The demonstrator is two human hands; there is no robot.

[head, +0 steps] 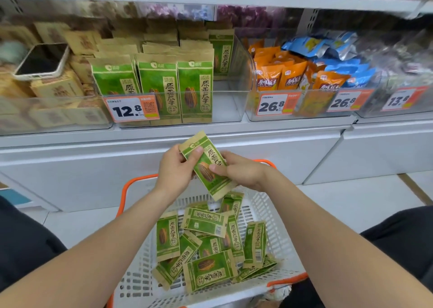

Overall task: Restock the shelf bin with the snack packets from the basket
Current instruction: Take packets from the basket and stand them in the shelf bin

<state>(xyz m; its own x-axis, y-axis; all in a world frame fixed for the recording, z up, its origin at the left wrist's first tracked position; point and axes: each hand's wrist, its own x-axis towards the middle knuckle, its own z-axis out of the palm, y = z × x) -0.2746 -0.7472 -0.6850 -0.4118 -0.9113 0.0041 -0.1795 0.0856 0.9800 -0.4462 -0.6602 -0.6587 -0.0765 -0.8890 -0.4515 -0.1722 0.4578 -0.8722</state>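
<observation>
Over the basket point(276, 232) I see left hand point(175, 167) and right hand point(241, 172) pinching one packet point(212, 179), tilted far-left, bin point(225, 106) straight beyond.

Bare forearms point(105, 249), bare left hand point(174, 167) and right hand point(241, 170), black clothing point(25, 249) over both legs

One left hand point(175, 168), one right hand point(242, 170), one held packet point(207, 170), one basket point(271, 216), one phone point(42, 60), four price tags point(131, 108).
</observation>
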